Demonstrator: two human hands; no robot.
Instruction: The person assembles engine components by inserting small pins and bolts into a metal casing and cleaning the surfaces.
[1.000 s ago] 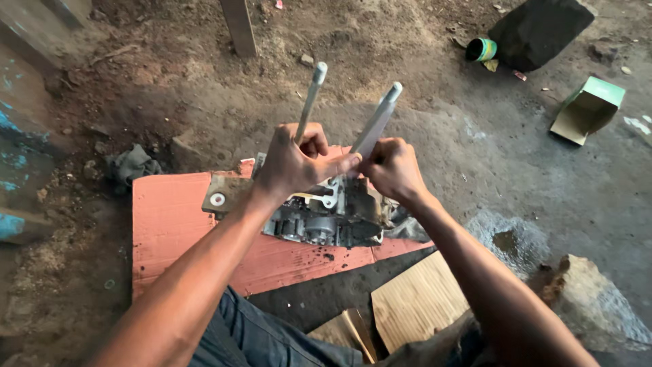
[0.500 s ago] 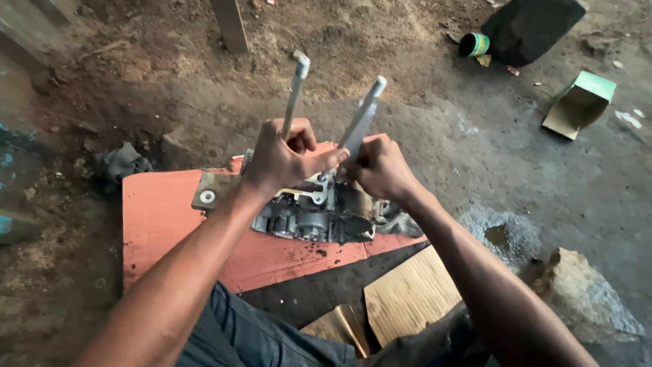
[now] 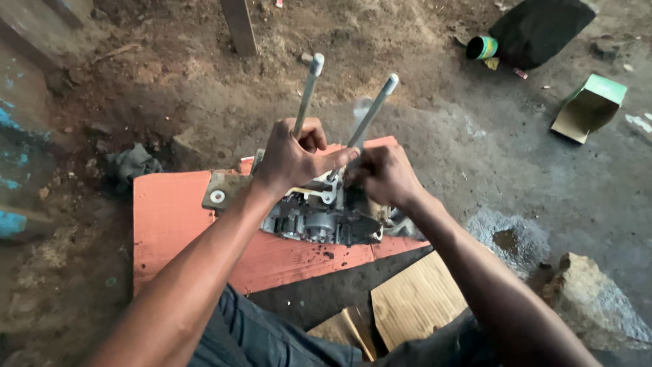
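A greasy grey engine case [image 3: 326,221] rests on an orange board [image 3: 176,231]. Long metal studs stick up out of it. My left hand [image 3: 292,160] is wrapped around the left stud [image 3: 309,92], with its index finger stretched toward the right stud [image 3: 377,105]. My right hand [image 3: 387,175] sits close beside it at the foot of the right stud, fingers curled on something small that I cannot make out. A blurred third stud shows just behind the right one. A small metal plate with a round hole [image 3: 221,191] lies at the case's left end.
Dirt floor all around. A black bag [image 3: 540,27] and a green-rimmed can [image 3: 481,47] lie far right, next to an open green and brown carton [image 3: 589,109]. A rock [image 3: 591,299] sits near my right arm, cardboard scraps [image 3: 407,299] near my knees, a rag [image 3: 132,163] to the left.
Both hands stay on the studs at the same spot. The view has shifted slightly; the studs and case sit a little differently in the frame.
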